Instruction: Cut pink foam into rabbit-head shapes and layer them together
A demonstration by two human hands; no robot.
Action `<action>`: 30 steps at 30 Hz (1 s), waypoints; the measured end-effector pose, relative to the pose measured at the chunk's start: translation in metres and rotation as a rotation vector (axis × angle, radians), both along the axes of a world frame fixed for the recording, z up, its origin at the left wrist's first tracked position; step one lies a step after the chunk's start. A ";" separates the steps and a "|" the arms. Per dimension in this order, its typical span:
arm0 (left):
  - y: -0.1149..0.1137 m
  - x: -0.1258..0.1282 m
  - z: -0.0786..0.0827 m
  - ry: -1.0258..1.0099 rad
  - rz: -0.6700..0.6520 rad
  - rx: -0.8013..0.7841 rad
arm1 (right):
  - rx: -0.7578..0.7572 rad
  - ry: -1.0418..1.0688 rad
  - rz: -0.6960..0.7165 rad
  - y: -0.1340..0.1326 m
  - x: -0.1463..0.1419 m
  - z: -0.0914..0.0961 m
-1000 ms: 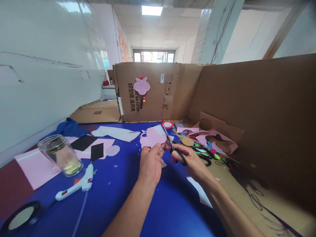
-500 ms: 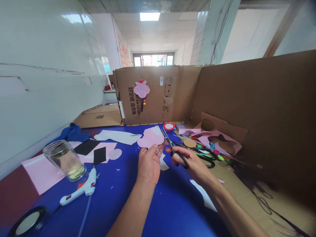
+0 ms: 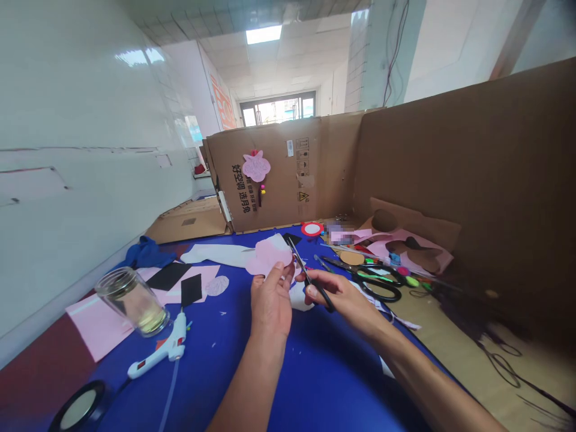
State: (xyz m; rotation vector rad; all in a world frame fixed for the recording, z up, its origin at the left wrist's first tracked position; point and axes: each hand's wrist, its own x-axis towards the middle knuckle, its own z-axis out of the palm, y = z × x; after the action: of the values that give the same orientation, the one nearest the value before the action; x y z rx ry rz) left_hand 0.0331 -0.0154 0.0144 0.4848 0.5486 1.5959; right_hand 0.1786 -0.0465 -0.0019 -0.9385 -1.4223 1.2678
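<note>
My left hand (image 3: 273, 300) pinches a pink paper cutout (image 3: 265, 255) with a scalloped outline, holding it above the blue table. My right hand (image 3: 333, 297) is closed round the black handles of a pair of scissors (image 3: 302, 267). Their narrow blades lie against the cutout's right edge, slightly apart. White paper shows behind the cutout's top right. Below the scissors, a white paper scrap (image 3: 300, 297) is on the table, partly hidden by my hands.
On the left stand a glass jar (image 3: 132, 303) of pale liquid and a white glue gun (image 3: 164, 348), near black squares on pink sheets. A roll of tape (image 3: 78, 408) is at the front left. Larger black scissors (image 3: 380, 282) lie right. Cardboard walls (image 3: 279, 180) enclose the back.
The view has shifted, so the table items appear farther right. My right hand has moved closer to my left, and the scissor blades have turned steeper along the cutout's edge.
</note>
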 end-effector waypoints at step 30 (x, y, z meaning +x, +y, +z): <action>-0.008 0.003 0.005 0.059 0.039 -0.113 | 0.017 -0.029 -0.013 0.001 -0.002 -0.003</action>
State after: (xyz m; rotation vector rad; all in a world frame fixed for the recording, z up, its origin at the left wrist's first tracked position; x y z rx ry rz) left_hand 0.0357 -0.0234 0.0195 0.4399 0.6930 1.5817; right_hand 0.1762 -0.0454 -0.0050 -0.9565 -1.4448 1.2352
